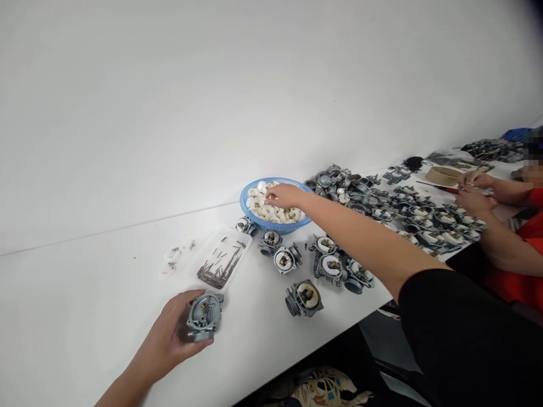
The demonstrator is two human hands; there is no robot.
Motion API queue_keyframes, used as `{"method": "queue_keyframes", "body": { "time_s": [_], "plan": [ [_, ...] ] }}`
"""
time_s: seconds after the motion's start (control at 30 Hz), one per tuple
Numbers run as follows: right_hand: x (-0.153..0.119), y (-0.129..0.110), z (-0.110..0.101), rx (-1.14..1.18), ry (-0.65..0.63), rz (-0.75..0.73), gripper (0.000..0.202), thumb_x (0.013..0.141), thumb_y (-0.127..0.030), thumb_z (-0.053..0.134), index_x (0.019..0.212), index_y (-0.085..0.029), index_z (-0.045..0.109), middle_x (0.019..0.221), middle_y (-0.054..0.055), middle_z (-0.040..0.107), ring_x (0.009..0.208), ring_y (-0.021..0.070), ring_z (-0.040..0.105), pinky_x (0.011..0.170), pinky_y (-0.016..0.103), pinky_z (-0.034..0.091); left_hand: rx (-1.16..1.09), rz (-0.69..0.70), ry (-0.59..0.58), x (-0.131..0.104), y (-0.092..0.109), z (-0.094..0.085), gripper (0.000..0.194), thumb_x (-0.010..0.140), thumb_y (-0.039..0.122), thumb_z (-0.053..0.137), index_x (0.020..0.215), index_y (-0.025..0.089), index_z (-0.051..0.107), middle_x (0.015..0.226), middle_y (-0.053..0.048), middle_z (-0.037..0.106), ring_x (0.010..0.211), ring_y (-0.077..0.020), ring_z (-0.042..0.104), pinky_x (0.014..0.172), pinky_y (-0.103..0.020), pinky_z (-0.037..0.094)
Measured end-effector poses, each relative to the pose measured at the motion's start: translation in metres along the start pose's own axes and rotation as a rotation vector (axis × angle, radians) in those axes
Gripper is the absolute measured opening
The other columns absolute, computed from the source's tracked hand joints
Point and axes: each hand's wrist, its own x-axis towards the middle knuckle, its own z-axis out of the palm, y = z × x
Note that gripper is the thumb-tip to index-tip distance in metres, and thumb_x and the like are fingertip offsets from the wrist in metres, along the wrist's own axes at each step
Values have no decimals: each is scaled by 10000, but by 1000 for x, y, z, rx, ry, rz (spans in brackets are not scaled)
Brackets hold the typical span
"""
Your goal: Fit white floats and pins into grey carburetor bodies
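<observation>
My left hand [169, 333] is closed around a grey metal carburetor body [205, 316], held low over the white table with its open bowl side facing up. Brass parts show inside the body. My right hand [283, 196] reaches across to a blue plastic basket [276, 227] full of white carburetor floats [268, 211]. Its fingers are curled in a pinch, tips among the floats; what they hold is hidden. Near the left hand, a shallow clear tray [248, 240] contains thin dark metal pins [216, 276].
Several carburetors with white floats [285, 260] stand right of the tray, one [306, 298] near the table's front edge. Small bits [172, 265] lie left. More carburetors [335, 181] are piled along the wall. At right, a co-worker's hands [475, 192] work beside a tan ring [442, 176].
</observation>
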Motion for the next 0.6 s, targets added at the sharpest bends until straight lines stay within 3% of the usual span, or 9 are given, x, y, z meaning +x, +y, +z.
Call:
{"method": "queue_keyframes", "body": {
  "time_s": [0.2,0.4,0.6],
  "plan": [
    [31,-2,22,-13,-36,32,402,959,-312,617,1357,-257,631,1304,86,695,1097,262,663,783,274,472,80,-59,-8,3,4,-3,685,743,510,796,1346,276,571,1380,-118,612,1263,-368,592,1030,-527,549],
    [33,4,29,-3,25,14,348,929,-197,617,1273,-215,669,1247,108,707,1063,257,660,765,276,445,156,-87,98,19,13,0,650,771,558,749,1324,270,569,1316,-115,660,1200,-376,634,987,-549,561],
    [23,13,19,96,187,7,294,960,-194,552,1227,-221,673,1160,72,729,1014,222,663,732,276,440,202,-152,147,40,25,3,634,790,609,722,1275,239,551,1189,-101,709,1053,-324,698,860,-447,606]
  ]
}}
